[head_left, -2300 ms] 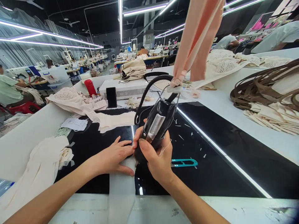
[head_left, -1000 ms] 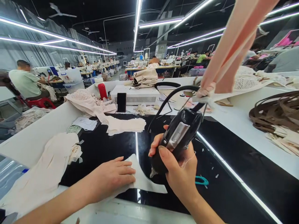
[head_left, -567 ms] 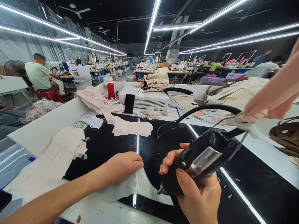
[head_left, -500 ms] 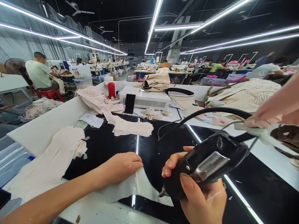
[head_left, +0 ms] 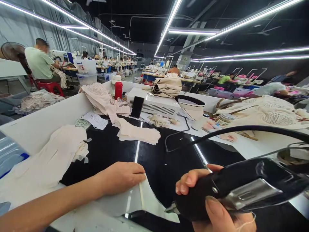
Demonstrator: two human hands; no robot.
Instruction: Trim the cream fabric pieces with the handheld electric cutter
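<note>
Black glossy tabletop [head_left: 116, 154] fills the near bench, with heaps of cream fabric [head_left: 43, 158] at its left edge, a folded stack of cut pieces [head_left: 138, 133] farther back, and beyond that a white box-shaped machine [head_left: 154, 103] with a dark phone [head_left: 137, 107] leaning on it and a red flask [head_left: 118, 90] to its left. Nothing stands between the hands and the work. The left hand [head_left: 120, 177] lies flat, fingers together, pressing a pale cut fabric piece [head_left: 147, 201] against the tabletop near the front edge. The right hand [head_left: 212, 209] is wrapped fully round a black handheld cutter [head_left: 236, 187] – thumb on top, fingertips curled underneath. The cutter's long axis runs almost level from right to left, its small metal tip [head_left: 172, 209] pointing left and slightly down at the fabric's edge; whether the tip touches the cloth is hard to say. Its black cable [head_left: 217, 132] arcs away to the far right. Compared with half a second ago, the cutter lies flatter and sits lower and nearer at the right – the pink hanging strap that showed there is out of sight – while the left hand has kept its place on the fabric.
</note>
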